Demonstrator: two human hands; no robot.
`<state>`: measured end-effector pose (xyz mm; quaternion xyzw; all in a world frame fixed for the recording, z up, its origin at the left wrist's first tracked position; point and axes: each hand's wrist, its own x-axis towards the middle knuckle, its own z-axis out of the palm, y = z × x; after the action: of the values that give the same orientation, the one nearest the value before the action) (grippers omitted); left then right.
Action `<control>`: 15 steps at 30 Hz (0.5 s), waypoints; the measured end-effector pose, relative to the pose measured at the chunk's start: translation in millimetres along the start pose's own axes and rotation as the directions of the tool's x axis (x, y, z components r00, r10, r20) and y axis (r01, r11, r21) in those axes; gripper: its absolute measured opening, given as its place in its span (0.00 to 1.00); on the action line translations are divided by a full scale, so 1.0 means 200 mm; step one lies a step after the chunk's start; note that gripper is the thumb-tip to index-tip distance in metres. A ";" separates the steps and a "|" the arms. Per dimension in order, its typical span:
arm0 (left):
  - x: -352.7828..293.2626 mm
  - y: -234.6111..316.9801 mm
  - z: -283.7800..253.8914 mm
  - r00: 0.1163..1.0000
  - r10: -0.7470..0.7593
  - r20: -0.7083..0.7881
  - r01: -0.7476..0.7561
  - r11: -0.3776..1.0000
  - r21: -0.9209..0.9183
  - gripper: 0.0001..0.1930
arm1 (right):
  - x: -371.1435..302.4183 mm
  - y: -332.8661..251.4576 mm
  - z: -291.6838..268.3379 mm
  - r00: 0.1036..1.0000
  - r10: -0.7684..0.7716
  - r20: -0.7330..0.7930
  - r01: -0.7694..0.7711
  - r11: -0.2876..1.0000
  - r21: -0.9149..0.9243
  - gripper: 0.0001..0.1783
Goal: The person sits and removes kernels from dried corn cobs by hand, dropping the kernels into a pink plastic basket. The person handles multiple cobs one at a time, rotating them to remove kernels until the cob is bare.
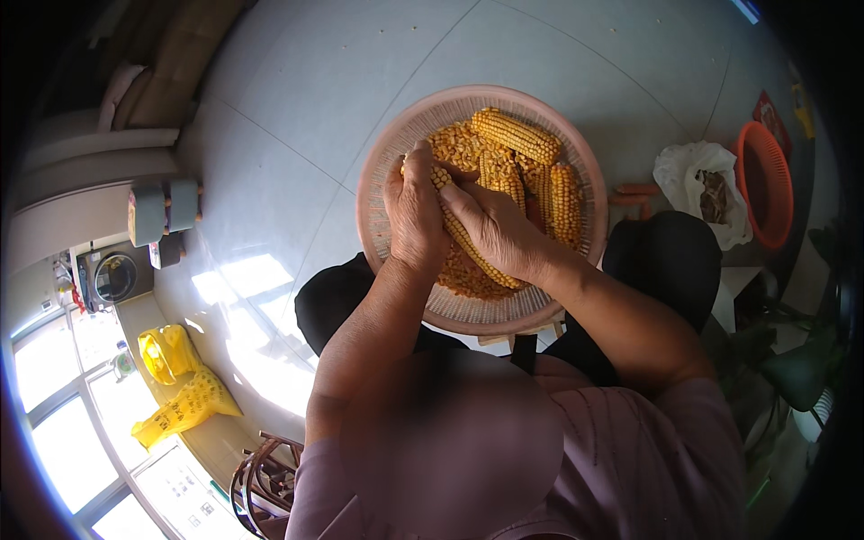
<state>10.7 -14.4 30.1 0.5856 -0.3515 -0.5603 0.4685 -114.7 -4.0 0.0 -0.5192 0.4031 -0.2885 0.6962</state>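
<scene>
Left hand (416,218), right hand (499,232) gripping corn cob (470,248) over basket (486,94).

In the round pink plastic basket (477,93), long yellow corn cobs (515,135) lie from one to three o'clock, small yellow kernels (463,279) at six; outside, a crumpled white plastic bag (677,173) sits at three o'clock.
</scene>
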 end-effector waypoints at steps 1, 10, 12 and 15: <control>0.01 -0.01 0.00 1.000 0.008 -0.008 -0.008 0.999 0.037 0.24 | 0.00 0.01 0.00 1.000 0.010 0.009 -0.010 1.000 -0.010 0.33; 0.04 -0.05 -0.01 0.995 -0.100 -0.026 0.096 0.989 -0.115 0.23 | 0.01 0.01 0.06 0.976 0.121 -0.182 -0.040 0.917 0.396 0.38; 0.04 -0.05 0.00 0.995 -0.102 0.005 0.102 0.991 -0.088 0.23 | 0.02 -0.01 0.03 0.989 0.035 -0.143 -0.003 0.976 0.217 0.39; 0.03 -0.08 0.03 0.993 -0.114 0.015 0.115 0.990 -0.080 0.25 | 0.02 0.03 0.03 0.985 -0.018 -0.169 0.032 0.996 0.083 0.39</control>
<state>3.3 -15.3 13.0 0.5826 -0.2969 -0.6030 0.4569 -107.7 -2.6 -6.4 -0.4677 0.4413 -0.3569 0.6776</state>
